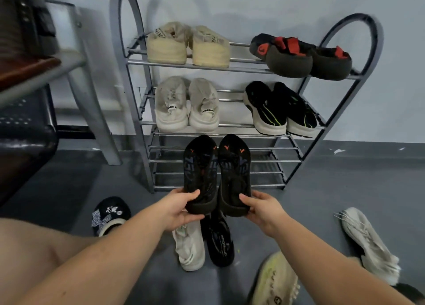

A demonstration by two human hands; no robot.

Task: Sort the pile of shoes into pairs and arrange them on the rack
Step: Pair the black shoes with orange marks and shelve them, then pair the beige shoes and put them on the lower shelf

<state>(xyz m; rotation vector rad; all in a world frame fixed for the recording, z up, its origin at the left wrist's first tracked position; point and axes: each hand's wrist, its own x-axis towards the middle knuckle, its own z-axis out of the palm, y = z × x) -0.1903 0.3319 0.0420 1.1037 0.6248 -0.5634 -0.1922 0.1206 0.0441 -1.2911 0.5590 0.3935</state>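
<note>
A grey metal shoe rack [232, 65] stands against the wall. Its top shelf holds a cream pair [187, 46] and a dark pair with red straps [303, 56]. On the middle shelf sit a pale grey pair [186, 104] and a black pair with green stripes [279, 109]. I hold two black shoes with orange marks side by side, toes toward the bottom shelves: my left hand [181, 208] grips the heel of the left black shoe [200, 166], my right hand [264, 207] grips the heel of the right black shoe [234, 169].
Loose shoes lie on the grey floor: a white sneaker [189, 247], a black shoe [220, 240], a black slipper with a bow [110, 214], a beige sneaker [370, 242] and a yellowish one [276, 281]. A table leg [96, 111] and a dark chair [25, 130] stand left.
</note>
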